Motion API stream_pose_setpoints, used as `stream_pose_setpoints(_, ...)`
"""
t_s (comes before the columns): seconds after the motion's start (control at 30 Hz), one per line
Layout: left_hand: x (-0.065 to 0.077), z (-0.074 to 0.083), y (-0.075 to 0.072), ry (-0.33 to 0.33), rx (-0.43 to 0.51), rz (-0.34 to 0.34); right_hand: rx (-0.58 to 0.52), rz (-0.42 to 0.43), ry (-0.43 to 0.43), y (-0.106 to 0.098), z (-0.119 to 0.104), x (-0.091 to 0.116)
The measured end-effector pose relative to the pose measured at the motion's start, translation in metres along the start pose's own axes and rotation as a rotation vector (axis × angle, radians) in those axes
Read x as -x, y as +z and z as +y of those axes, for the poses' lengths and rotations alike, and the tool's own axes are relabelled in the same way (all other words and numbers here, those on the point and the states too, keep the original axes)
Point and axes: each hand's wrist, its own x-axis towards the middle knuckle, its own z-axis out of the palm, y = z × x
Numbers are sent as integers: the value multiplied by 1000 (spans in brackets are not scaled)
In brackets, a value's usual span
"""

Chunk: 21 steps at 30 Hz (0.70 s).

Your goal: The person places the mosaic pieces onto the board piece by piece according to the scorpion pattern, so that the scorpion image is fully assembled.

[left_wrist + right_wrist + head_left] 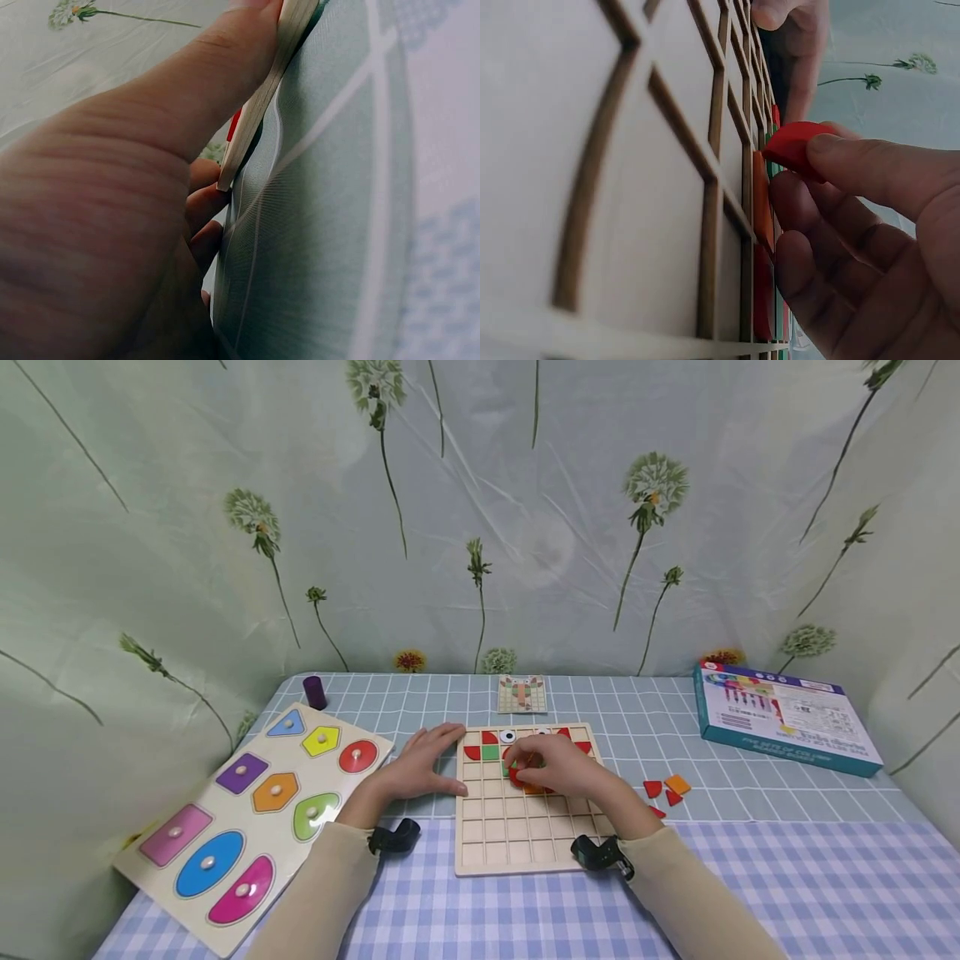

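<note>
A wooden grid board (pixel 517 847) lies on the table with red, green and orange pieces and round eye pieces in its far rows. My right hand (pixel 558 766) is over these rows, pinching a red curved-edge piece (pixel 799 146) between thumb and fingers. In the right wrist view an orange piece (pixel 763 199) sits in a cell just beside the fingers. My left hand (pixel 423 762) rests against the board's left edge, fingers stretched out. The thumb (pixel 217 71) touches that edge in the left wrist view. Part of the filled rows is hidden under the right hand.
A knob puzzle board (pixel 288 864) lies at the left, near a purple cylinder (pixel 315 692). Behind the grid board stands a pattern card (pixel 522 695). Loose red pieces (pixel 653 788) and an orange square (pixel 678 784) lie to the right. A box (pixel 787 718) occupies the far right.
</note>
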Motion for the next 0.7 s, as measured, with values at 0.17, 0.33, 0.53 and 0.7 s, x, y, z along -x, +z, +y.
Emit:
stream_pose_setpoints(0.17, -1, 0, 1, 2, -1, -2, 5, -16, 30, 2, 1, 1)
stream_pose_setpoints(0.33, 0, -1, 1, 10, -7, -2, -12, -19, 35, 6, 2, 1)
stream_pose_setpoints(0.53, 1, 0, 0, -3, 10, -1, 27, -32, 21, 11, 3, -2)
stream_pose_setpoints(0.7, 1, 1, 0, 2, 9, 0, 34, -25, 28, 12, 3, -3)
